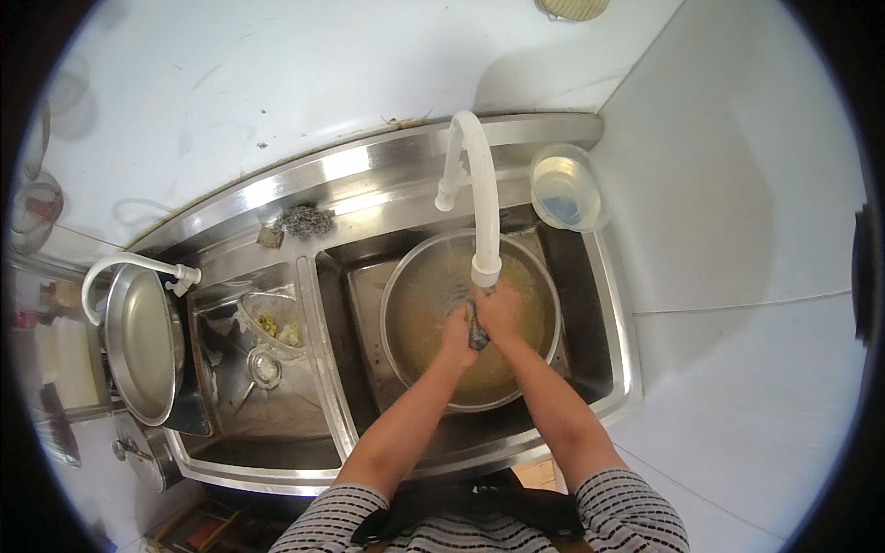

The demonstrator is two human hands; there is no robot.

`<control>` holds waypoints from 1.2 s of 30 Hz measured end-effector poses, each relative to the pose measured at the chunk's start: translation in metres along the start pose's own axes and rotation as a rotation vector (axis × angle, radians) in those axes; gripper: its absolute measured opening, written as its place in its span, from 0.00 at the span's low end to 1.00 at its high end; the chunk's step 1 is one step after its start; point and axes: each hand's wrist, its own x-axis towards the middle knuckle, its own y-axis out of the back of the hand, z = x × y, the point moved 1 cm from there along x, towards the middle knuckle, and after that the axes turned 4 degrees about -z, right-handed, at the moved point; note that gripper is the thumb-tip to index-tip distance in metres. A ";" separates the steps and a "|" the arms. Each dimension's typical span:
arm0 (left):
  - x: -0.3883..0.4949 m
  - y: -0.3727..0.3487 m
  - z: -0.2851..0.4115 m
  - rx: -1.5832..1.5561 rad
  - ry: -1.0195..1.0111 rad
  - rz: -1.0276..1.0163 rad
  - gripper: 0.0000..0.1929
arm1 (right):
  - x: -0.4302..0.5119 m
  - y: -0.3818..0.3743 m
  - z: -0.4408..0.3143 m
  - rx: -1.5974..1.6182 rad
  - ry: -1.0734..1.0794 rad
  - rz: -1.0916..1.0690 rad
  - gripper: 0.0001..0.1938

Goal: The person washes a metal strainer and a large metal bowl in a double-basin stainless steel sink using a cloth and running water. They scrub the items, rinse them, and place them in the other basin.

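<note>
Both my hands are together over a large round metal basin (388, 332) standing in the right sink bowl. Between them is a dark, wet, bunched thing (476, 330), probably a cloth; blur keeps me from being sure. My left hand (458, 337) grips it from the left side. My right hand (499, 314) holds its right side and upper end, just below the mouth of a white curved faucet (487, 228). Cloudy brownish water (432, 290) fills much of the basin. My fingers are partly hidden behind the bunched thing and the faucet mouth.
A clear plastic tub (568, 186) sits at the sink's back right corner. Steel wool (308, 220) and a small sponge (269, 237) lie on the back ledge. Food scraps (280, 328) lie in a strainer in the left bowl. An oval metal pan (142, 345) stands further left, beside another white faucet (124, 261).
</note>
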 end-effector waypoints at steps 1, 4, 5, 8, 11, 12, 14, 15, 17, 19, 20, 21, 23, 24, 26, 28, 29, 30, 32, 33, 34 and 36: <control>0.001 -0.001 -0.001 -0.027 0.015 -0.015 0.18 | 0.008 -0.004 0.008 -0.048 0.144 0.097 0.19; 0.007 0.001 0.003 -0.085 0.124 -0.146 0.17 | 0.017 -0.016 0.032 -0.163 0.256 0.061 0.18; 0.008 0.003 0.003 -0.130 0.132 -0.181 0.17 | 0.015 -0.019 0.035 -0.191 0.242 -0.008 0.18; 0.011 0.005 0.000 -0.163 0.102 -0.035 0.18 | -0.003 -0.021 0.025 -0.255 0.204 -0.292 0.19; 0.010 0.007 -0.010 -0.140 0.068 -0.107 0.18 | -0.012 -0.005 0.003 -0.050 0.177 0.061 0.21; 0.009 0.013 -0.008 -0.122 0.065 -0.098 0.18 | -0.014 -0.003 -0.003 -0.063 0.179 0.036 0.21; 0.009 0.022 -0.003 -0.127 0.080 -0.227 0.18 | -0.023 0.000 -0.016 -0.182 0.291 -0.053 0.20; 0.010 0.024 -0.001 -0.063 0.055 -0.363 0.18 | -0.024 -0.001 -0.016 -0.215 0.417 -0.002 0.18; 0.008 0.029 -0.002 0.097 -0.048 -0.403 0.18 | -0.015 -0.005 -0.009 -0.287 0.423 -0.123 0.16; 0.010 0.030 -0.007 0.169 -0.070 -0.219 0.17 | 0.002 -0.003 -0.002 -0.197 0.078 -0.148 0.17; 0.011 0.031 -0.010 0.169 -0.015 -0.086 0.17 | 0.000 -0.004 0.001 -0.121 -0.155 -0.152 0.19; 0.011 0.030 -0.014 0.206 0.002 0.072 0.18 | 0.000 -0.004 -0.001 -0.157 -0.032 -0.171 0.19; 0.011 0.028 -0.014 0.376 -0.223 -0.211 0.19 | -0.015 -0.005 -0.009 -0.217 0.274 -0.050 0.19; 0.011 0.027 -0.016 0.493 -0.300 -0.264 0.19 | -0.021 -0.004 -0.014 -0.303 0.329 -0.134 0.18; 0.010 0.029 -0.013 0.540 -0.265 -0.224 0.21 | -0.025 0.001 -0.022 -0.469 0.412 -0.304 0.16; 0.009 0.031 -0.009 0.207 -0.047 -0.202 0.25 | -0.004 0.015 -0.016 -0.112 -0.011 -0.227 0.13; 0.008 0.030 -0.009 -0.015 0.130 -0.220 0.27 | 0.010 0.025 -0.010 0.086 -0.202 -0.155 0.12; 0.006 0.032 -0.005 -0.062 0.217 -0.172 0.28 | 0.011 0.032 -0.011 0.035 0.035 -0.129 0.11; 0.002 0.032 0.001 -0.166 0.361 -0.251 0.30 | 0.005 0.044 -0.013 -0.003 0.497 0.108 0.09; 0.002 0.031 0.005 -0.138 0.403 -0.258 0.30 | 0.002 0.044 -0.014 -0.069 0.668 -0.089 0.08; 0.002 0.031 0.008 -0.096 0.426 -0.254 0.31 | -0.011 0.043 -0.013 -0.053 0.834 -0.196 0.08; 0.002 0.024 0.012 -0.173 0.512 -0.516 0.29 | -0.061 0.024 -0.019 0.000 0.982 -0.440 0.07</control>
